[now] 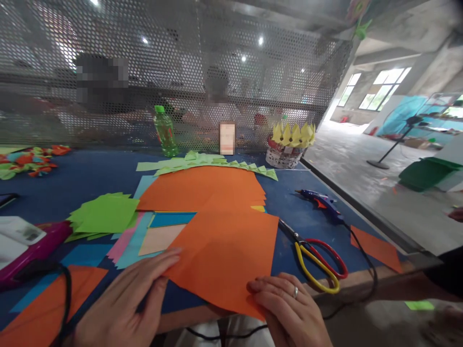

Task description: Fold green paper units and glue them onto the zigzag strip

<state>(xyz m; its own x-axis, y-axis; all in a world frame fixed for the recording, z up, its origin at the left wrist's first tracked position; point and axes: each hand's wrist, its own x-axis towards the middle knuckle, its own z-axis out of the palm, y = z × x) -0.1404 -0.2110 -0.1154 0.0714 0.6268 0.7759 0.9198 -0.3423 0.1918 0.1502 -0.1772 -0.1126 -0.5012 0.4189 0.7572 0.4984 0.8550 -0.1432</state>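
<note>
A sheet of orange paper (227,255) lies in front of me, its near edge curving up slightly at the table's front. My left hand (133,294) has its left corner between long, straight fingers and the thumb. At the lower right corner, my right hand (289,308), with a ring on one finger, is curled round the paper's edge. Beyond it, a larger stack of orange paper (206,185) covers part of several coloured sheets. Scissors (311,255) with one red and one yellow handle lie beside the sheet, their blades pointing toward it.
A blue glue gun (321,200) with a black cord lies right. Green paper squares (104,214) and a magenta-and-white device (32,246) are left. Behind stand a green bottle (165,132) and a basket (285,156) with yellow folded points, before a perforated metal panel (246,62).
</note>
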